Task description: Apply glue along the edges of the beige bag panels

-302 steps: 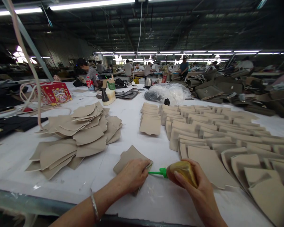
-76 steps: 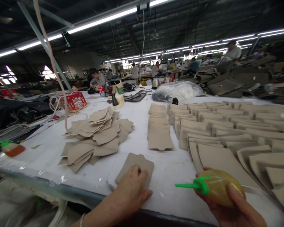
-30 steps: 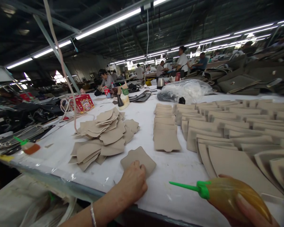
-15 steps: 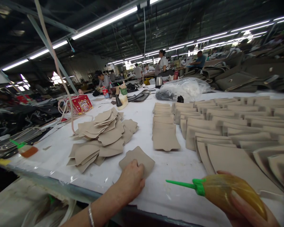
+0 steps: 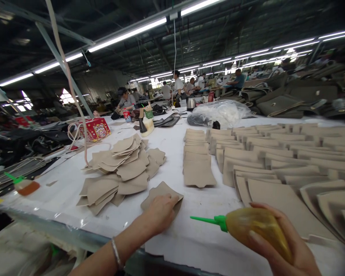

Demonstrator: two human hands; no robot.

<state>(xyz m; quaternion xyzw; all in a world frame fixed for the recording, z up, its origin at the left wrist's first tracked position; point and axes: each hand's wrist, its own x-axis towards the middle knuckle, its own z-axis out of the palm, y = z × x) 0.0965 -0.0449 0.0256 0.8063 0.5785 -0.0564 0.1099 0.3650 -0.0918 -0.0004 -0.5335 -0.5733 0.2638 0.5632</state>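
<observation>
My left hand [image 5: 161, 214] is on a single beige leather-like piece [image 5: 161, 191] near the table's front edge, its curled fingers at the piece's right side. The fingertips are partly hidden, but they look closed on that edge. My right hand [image 5: 293, 239] is wrapped round a squeeze bottle [image 5: 254, 230] of amber liquid, tilted on its side. Its thin green nozzle [image 5: 202, 219] points left towards the piece, apart from it. A loose heap of similar beige pieces [image 5: 132, 168] lies left of centre. Beyond my hands is an overlapping row of such pieces [image 5: 199, 170].
Many larger beige panels [image 5: 284, 199] overlap on the right of the white-covered table [image 5: 172, 249]. A second green-nozzled bottle [image 5: 27, 186] stands at left. Farther back are a red box [image 5: 96, 129], a clear plastic bag [image 5: 221, 113] and a kettle [image 5: 191, 104]. Several people work beyond.
My right hand has brought the bottle left, its nozzle nearer the beige piece. My left hand's fingers have shifted slightly towards the piece's right corner. The view has turned a little.
</observation>
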